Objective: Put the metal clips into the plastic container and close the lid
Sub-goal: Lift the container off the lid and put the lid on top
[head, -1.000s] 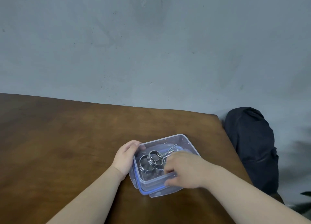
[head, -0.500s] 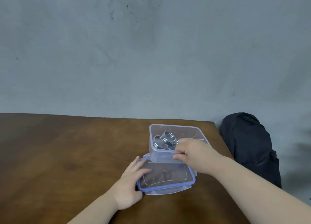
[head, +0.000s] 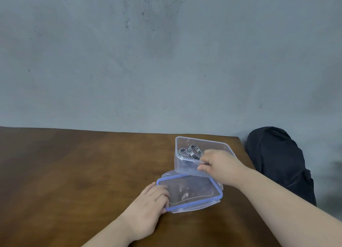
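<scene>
In the head view, a clear plastic container (head: 194, 165) sits toward the far right part of a brown wooden table (head: 74, 172), open at the top, with its near wall facing the camera. The right hand (head: 220, 165) reaches in from the lower right and is closed on the container's near rim, thumb on the outside of the wall and the curled fingers hooked over the edge, so the container lies directly under and just left of that hand. Inside it, against the left end, are the metal clips (head: 190, 153), which look like two shiny rings leaning on each other; any more of them behind the hand cannot be made out. Just in front of the container, and touching or slightly tucked under its near base, the lid (head: 194, 193) lies flat on the table, clear with a blue rim and locking flaps along its edges. The left hand (head: 149, 206) rests at the lid's left end, fingers loosely bent and laid over the blue edge, pressing or lightly gripping it rather than lifting it. A dark bag (head: 277, 163) stands beyond the table's right edge, against a grey wall (head: 166, 61).
</scene>
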`<state>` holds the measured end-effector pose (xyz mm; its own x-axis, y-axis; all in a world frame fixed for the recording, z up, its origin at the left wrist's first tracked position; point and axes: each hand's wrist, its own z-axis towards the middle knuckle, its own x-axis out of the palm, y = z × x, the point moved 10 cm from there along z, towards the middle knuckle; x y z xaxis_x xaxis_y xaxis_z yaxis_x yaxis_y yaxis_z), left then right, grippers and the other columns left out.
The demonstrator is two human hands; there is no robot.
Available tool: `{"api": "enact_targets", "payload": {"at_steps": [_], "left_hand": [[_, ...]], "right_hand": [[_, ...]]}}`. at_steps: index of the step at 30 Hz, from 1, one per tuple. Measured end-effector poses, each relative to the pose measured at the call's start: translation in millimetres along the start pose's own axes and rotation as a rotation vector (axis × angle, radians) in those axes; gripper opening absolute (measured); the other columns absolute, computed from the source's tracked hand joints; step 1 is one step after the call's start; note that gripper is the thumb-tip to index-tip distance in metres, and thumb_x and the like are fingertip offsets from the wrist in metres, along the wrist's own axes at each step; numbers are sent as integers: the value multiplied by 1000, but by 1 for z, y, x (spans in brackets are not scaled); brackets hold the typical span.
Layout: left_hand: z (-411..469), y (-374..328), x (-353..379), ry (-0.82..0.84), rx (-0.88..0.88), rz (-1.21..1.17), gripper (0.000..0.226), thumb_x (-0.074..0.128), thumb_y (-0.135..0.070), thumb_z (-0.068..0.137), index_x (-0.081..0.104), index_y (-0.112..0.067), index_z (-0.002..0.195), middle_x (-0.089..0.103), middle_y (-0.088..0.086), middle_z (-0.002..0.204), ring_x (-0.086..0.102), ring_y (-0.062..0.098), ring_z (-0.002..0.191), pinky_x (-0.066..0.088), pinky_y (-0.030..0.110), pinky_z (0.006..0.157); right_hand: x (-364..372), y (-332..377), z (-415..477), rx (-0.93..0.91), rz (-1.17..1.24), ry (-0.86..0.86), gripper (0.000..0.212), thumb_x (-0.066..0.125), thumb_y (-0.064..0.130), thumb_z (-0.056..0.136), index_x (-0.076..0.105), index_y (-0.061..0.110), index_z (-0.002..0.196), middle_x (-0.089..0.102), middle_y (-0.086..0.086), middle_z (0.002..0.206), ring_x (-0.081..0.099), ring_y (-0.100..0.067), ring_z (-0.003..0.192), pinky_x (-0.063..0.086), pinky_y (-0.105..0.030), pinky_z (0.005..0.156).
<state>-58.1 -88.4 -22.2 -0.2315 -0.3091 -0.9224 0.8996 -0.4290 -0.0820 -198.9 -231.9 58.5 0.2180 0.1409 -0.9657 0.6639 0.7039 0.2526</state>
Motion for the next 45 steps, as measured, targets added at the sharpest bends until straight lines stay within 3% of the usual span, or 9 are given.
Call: {"api": "enact_targets", "payload": {"at_steps": [8,13,18,22,24,26,31,38,45], "left_hand": [[-1,20,-108,-408,-93,-355,30,29,-39,105,51,-21,95,55,-5,96,59,20,89,51,40,89],[-3,45,-143,-702,-376,-397,24,32,-35,98,49,-51,91,58,-21,89,56,1,78,42,11,69],[4,65,-131,-745,-650,-534,26,34,-32,98,50,-43,80,57,-24,69,51,0,62,38,13,56],[27,71,-115,-706,-799,-639,34,38,-17,107,52,-27,78,54,-7,69,48,3,61,36,24,58],[40,76,-101,-662,-870,-704,33,37,-16,107,54,-21,79,53,-4,70,47,11,64,37,29,60],[56,78,-89,-630,-916,-752,33,36,-18,107,54,-19,78,53,-4,70,46,16,65,37,32,60],[87,87,-61,-503,-994,-804,34,41,-23,106,56,-14,77,56,-1,71,49,19,67,37,32,58],[104,100,-17,-352,-1104,-882,36,45,-30,104,64,-5,86,66,10,77,57,26,67,46,35,63],[98,98,11,-163,-1130,-835,14,59,-18,96,70,-12,90,71,6,64,56,20,42,43,24,42]], "right_hand": [[14,-13,2,40,-4,36,36,60,35,100,53,19,68,46,4,76,48,-15,69,35,-34,59],[36,-2,-1,9,-52,111,47,60,35,99,35,26,60,39,6,73,46,-20,76,28,-35,59],[51,10,-11,-77,-51,95,27,57,30,95,56,22,70,61,3,82,57,-19,77,40,-33,68],[25,-5,-25,66,504,-5,26,70,29,93,64,28,67,60,14,70,56,4,60,47,-25,66],[5,-27,-34,244,1129,-212,23,73,31,87,71,16,69,65,2,67,61,-4,57,49,-30,67],[-4,-41,-42,295,1436,-339,55,44,43,105,72,6,75,69,-8,65,64,-21,60,50,-35,66],[-38,-76,-51,329,1129,-604,47,58,40,100,63,2,73,58,-10,65,54,-23,61,44,-34,64],[-17,-111,-29,446,899,-487,35,67,47,89,65,14,78,58,0,68,52,-18,63,44,-37,66],[12,-137,-12,618,708,-386,21,64,39,97,65,19,90,70,2,87,64,-16,77,46,-31,63]]}}
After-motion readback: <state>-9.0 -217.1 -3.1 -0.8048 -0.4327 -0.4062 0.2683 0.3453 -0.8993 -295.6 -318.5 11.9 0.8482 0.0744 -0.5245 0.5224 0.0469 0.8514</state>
